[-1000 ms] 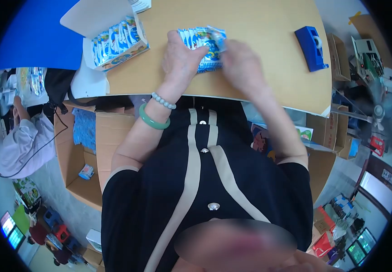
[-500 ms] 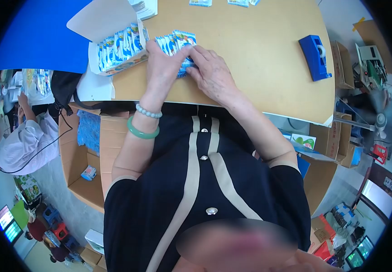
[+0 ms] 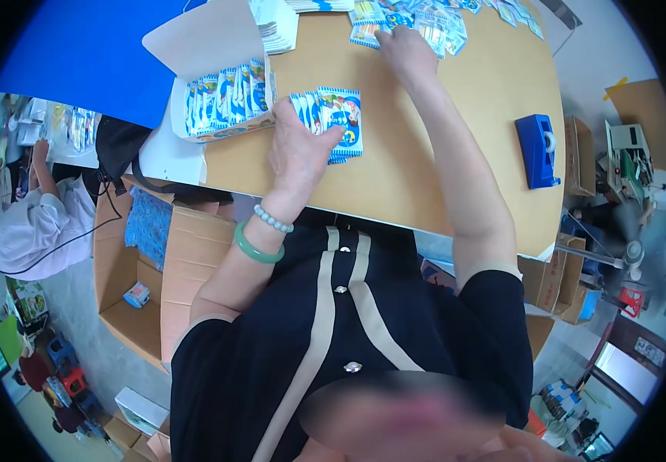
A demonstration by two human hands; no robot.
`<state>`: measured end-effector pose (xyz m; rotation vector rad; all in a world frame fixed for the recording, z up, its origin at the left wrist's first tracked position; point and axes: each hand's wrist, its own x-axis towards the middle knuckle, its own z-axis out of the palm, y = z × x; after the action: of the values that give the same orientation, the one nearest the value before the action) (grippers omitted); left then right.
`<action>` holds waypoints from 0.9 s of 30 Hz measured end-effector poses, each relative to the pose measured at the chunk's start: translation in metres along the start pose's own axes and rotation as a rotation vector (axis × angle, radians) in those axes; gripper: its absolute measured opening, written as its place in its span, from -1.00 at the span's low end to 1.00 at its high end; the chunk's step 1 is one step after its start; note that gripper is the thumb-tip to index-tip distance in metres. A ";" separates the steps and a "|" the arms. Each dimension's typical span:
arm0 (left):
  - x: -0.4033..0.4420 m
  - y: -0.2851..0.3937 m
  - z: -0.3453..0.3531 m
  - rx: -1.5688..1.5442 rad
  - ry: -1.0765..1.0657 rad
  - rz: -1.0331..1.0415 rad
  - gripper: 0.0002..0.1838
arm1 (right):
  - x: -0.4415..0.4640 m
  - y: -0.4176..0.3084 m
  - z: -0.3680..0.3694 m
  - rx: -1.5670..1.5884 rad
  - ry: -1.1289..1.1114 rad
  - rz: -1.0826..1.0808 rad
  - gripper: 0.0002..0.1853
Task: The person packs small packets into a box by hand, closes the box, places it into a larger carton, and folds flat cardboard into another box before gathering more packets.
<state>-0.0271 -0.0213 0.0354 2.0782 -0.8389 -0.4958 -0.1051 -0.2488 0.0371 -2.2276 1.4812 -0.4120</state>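
My left hand point(image 3: 300, 150) is closed around the left side of a small stack of blue-and-white printed packets point(image 3: 340, 115) on the table, its thumb across the front packet. Farther up, my right hand point(image 3: 410, 55) reaches over loose packets point(image 3: 442, 31) at the far edge. The thumb lies by the edge of one packet there; the other fingertips are hidden, so whether it grips anything is unclear. Left of my left hand stands a white carton point(image 3: 206, 35) with its lid raised, holding a row of similar packets point(image 3: 225, 96).
White stacked sheets or cartons point(image 3: 275, 27) lie behind the open carton. A blue tape dispenser point(image 3: 534, 152) stands near the table's right edge. Below left is an open cardboard box point(image 3: 186, 269) with a small packet bundle inside. A person in a light shirt point(image 3: 40, 223) works at the left.
My right hand has left the stack and moved up and right to the loose packets. My left hand stays on the stack. The view has tilted, showing more of the table's far side.
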 end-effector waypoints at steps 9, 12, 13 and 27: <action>0.000 -0.001 0.001 0.005 -0.016 -0.035 -0.12 | 0.037 0.009 0.032 -0.320 0.153 -0.006 -0.45; 0.000 -0.002 0.000 0.002 0.005 0.014 -0.12 | 0.013 0.028 0.005 -0.225 -0.072 -0.011 -0.51; 0.000 -0.003 0.000 0.000 -0.004 0.003 -0.12 | -0.001 0.032 -0.003 -0.173 -0.188 -0.007 -0.54; -0.001 -0.001 0.005 0.018 0.077 0.085 -0.17 | -0.186 -0.005 0.020 0.023 0.170 -0.490 -0.65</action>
<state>-0.0310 -0.0228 0.0315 2.0547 -0.8847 -0.3616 -0.1631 -0.0720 0.0211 -2.5798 0.9789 -0.7808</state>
